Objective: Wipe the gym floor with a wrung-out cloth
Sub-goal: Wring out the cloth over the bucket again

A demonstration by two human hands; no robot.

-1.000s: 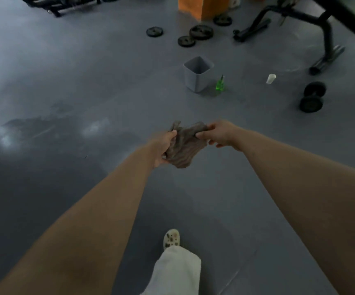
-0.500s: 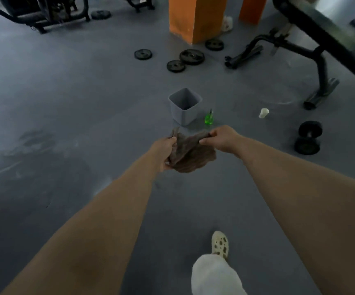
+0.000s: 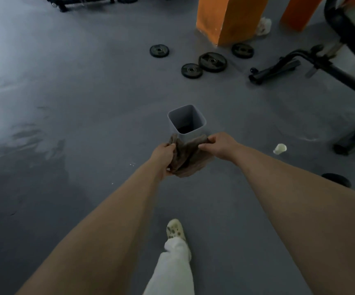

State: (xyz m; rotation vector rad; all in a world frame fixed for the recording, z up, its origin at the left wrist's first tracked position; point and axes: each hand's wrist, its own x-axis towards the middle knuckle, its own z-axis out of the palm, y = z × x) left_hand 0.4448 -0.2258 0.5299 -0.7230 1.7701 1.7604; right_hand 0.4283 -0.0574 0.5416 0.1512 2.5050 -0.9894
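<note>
You're looking at a grey gym floor [image 3: 87, 81] catching pale light on the left, orange pillars [image 3: 225, 18] rising behind scattered weight plates [image 3: 212, 62] and a black bench frame [image 3: 342, 73].

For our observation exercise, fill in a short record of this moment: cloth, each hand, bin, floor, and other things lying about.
cloth: brown cloth, bunched, held in the air between both hands
left hand: left hand grips its left edge
right hand: right hand pinches its right edge
bin: grey square bin just beyond the cloth, open, dark inside
floor: grey floor, darker patch at left
other: weight plates, white cup
</note>
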